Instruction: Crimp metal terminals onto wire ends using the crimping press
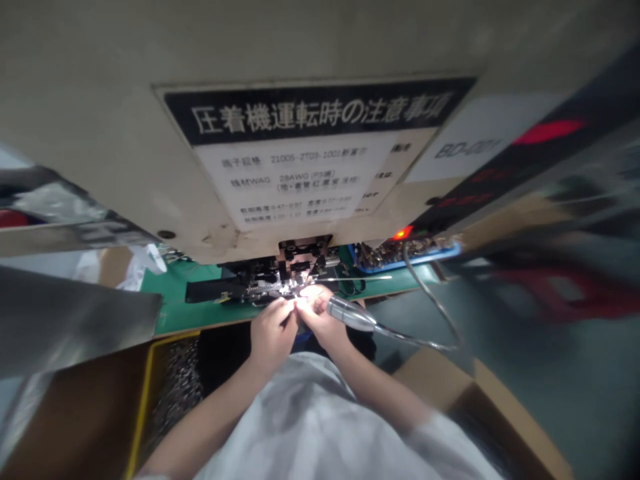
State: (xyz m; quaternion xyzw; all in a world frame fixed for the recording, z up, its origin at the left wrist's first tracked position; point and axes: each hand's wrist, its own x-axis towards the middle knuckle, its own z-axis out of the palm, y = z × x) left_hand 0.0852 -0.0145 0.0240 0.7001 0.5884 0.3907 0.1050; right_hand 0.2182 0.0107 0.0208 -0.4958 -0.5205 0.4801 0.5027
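Left hand (271,331) and right hand (325,321) meet at the lit tooling (295,270) below the machine body (100,120), thumbs almost together and fingers curled in; whether they have closed on a small piece I cannot tell, since blur and glare (the metal lamp (353,313) seems to throw its light right there) hide the fingertips. Whatever is being worked would lie at those fingertips, just in front of the tooling, by the near edge of the green desk (175,315). Judging by this posture, one round of the work looks under way rather than complete. Beyond, loose parts (380,255) fill the blue tray (453,250) on the right, and many small pieces (177,380) lie in the yellow-rimmed bin (141,407) at lower left; which are finished and which are waiting does not show, so what remains overall cannot be judged.
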